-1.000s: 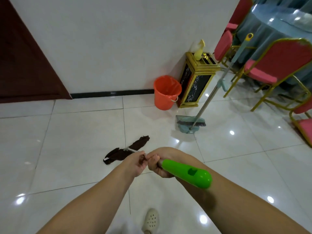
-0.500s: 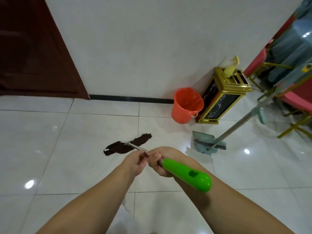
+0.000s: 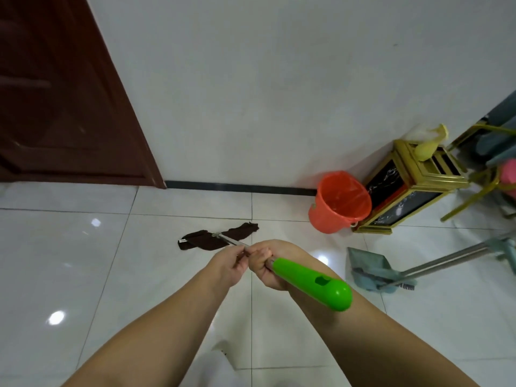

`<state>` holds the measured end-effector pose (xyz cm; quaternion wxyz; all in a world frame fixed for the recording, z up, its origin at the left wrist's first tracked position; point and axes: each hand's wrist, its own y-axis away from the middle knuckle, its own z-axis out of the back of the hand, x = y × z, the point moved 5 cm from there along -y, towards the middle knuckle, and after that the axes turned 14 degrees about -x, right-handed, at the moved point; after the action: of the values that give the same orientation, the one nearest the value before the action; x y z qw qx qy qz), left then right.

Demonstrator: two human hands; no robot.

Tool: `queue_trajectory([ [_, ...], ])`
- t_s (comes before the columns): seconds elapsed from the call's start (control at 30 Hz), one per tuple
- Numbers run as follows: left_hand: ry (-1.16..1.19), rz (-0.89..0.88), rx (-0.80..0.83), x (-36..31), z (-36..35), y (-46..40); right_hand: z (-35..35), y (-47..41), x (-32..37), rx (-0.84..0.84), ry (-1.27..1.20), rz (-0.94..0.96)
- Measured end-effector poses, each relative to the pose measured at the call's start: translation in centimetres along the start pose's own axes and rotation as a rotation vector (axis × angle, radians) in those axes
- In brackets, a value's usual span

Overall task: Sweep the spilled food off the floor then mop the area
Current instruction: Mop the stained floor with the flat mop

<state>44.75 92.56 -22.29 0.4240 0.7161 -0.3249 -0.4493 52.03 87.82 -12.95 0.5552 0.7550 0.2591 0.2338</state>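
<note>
Gripped two-handed, left hand [image 3: 229,263] and right hand [image 3: 265,264]: light, stiff mop [image 3: 310,283], limp cloth head [image 3: 218,236], best held near handle.

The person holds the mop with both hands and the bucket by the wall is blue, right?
Not quite. The bucket by the wall is orange, not blue, as the head view shows. The rest is right: the left hand and the right hand both hold the mop.

One camera on my head looks forward and down, close over my forearms, out across the tiled floor [image 3: 69,275] to the wall [image 3: 279,93].
</note>
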Motion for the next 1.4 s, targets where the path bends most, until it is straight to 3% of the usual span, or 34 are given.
queue_trajectory([
  [0.37,-0.016,-0.026,-0.097,-10.5,-0.1,-6.1,-10.2,-5.0,4.7,-0.004,-0.061,-0.048],
  [0.5,0.016,-0.089,-0.026,-14.0,-1.9,-6.6,-13.6,-4.3,7.6,0.077,-0.115,-0.07],
  [0.57,-0.057,-0.175,-0.034,-15.9,-2.6,-6.6,-14.9,-3.9,9.4,0.111,-0.093,-0.054],
  [0.7,-0.45,-0.488,-0.068,-19.2,-4.2,-6.3,-16.3,-2.9,13.2,0.117,0.018,0.051],
  [0.8,-0.656,-0.737,-0.002,-21.1,-7.1,-6.1,-16.6,-2.3,16.0,0.129,0.232,0.098],
  [0.9,-0.793,-0.882,-0.069,-23.0,-9.3,-7.0,-17.2,-2.1,19.1,0.178,0.393,0.122],
  [1.1,-0.771,-0.929,-0.227,-26.9,-11.7,-10.0,-20.2,-2.8,26.3,-0.063,0.87,0.67],
  [1.27,-0.931,-1.034,-0.401,-29.3,-12.2,-11.8,-23.8,-3.1,28.6,-0.007,1.215,1.065],
  [1.4,-0.996,-1.09,-0.476,-31.9,-12.5,-13.7,-26.3,-4.6,30.7,-0.03,1.305,1.206],
])
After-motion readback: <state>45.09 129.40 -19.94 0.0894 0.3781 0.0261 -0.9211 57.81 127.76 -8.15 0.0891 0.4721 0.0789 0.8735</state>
